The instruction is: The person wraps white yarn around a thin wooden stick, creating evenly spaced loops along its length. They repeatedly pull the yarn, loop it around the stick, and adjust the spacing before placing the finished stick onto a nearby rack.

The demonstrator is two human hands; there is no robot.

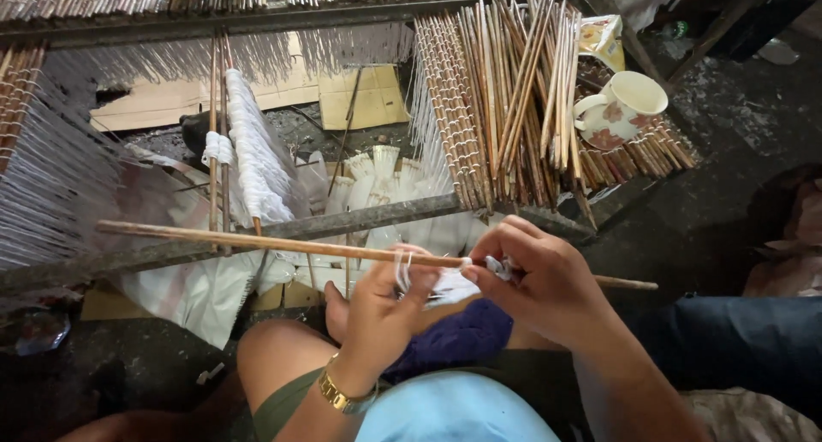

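A long, thin wooden stick (282,243) lies crosswise in front of the person, level with both hands, its far end reaching well out past the left hand and its near end poking out beyond the right. It looks light and stiff, though slender enough to snap if bent; it seems best held near the middle, where the hands are. White string (404,271) loops around the stick between the hands; it looks soft, limp and easily tangled.

The left hand (381,309), with a gold wristwatch (342,397) on its wrist, is curled narrowly, its fingers hooked through the string just under the stick. The right hand (548,279) is pinched closed on the stick and a bit of string at its fingertips.

Beyond the hands stands a wooden frame (257,236) hung with white threads. Past the right hand lies a mat of bound sticks with a loose bundle (522,99) on it, and a white cup (621,108) beside that.
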